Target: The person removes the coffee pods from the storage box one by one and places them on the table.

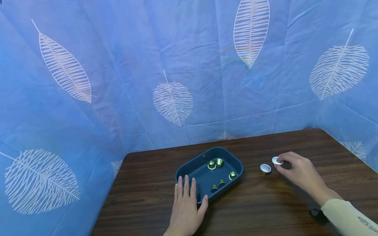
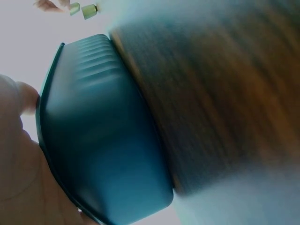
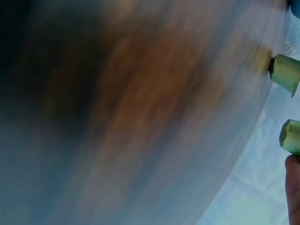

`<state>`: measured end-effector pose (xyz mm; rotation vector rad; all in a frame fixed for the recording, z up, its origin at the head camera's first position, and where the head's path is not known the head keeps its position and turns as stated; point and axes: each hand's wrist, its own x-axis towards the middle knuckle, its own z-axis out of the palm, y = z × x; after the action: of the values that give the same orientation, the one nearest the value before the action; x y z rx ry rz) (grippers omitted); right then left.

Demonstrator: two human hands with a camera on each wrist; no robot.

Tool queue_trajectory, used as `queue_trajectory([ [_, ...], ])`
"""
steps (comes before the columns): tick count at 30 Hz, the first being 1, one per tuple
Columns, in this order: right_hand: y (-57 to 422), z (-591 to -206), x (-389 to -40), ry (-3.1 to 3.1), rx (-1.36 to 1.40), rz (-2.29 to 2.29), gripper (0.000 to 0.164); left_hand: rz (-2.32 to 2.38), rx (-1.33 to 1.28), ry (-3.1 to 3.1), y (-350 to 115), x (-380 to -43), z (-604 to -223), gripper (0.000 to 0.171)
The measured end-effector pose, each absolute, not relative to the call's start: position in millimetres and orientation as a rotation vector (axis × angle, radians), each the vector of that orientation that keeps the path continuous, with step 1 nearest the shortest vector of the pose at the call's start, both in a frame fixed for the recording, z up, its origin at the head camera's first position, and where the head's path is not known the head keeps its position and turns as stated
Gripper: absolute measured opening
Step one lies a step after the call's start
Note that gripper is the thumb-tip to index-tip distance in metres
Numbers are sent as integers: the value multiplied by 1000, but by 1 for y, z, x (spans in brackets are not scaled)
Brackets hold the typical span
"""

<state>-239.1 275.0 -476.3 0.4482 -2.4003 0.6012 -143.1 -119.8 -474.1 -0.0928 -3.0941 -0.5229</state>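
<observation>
My right hand [image 1: 299, 170] pinches a green coffee capsule [image 1: 276, 160] by its silver lid edge, between thumb and fingers. In the right wrist view this capsule [image 3: 291, 137] appears slightly off the table. Beside it a second capsule [image 1: 265, 168] stands lid up on the table. To the left lies a dark blue rectangular tray [image 1: 203, 178]. Several green capsules are scattered in it, one of them a dome-up capsule [image 1: 211, 165]. My left hand [image 1: 186, 209], fingers straight and spread, rests on the tray's near left rim.
A brown wood-grain table [image 1: 141, 196] carries everything. Behind it hangs a blue cloth [image 1: 124, 82] with white leaf prints. A small black object [image 1: 316, 213] shows beneath my right sleeve.
</observation>
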Motion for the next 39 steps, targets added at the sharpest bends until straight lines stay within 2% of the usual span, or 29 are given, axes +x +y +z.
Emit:
queue_trajectory([
  [21,285,-475,-236,-2749,346,648,12,-519,-103,-3089,-120,-143,-474,79],
  [39,288,-473,-237,-2806,266,659,10,-519,-108,-3086,-120,-143,-474,80],
])
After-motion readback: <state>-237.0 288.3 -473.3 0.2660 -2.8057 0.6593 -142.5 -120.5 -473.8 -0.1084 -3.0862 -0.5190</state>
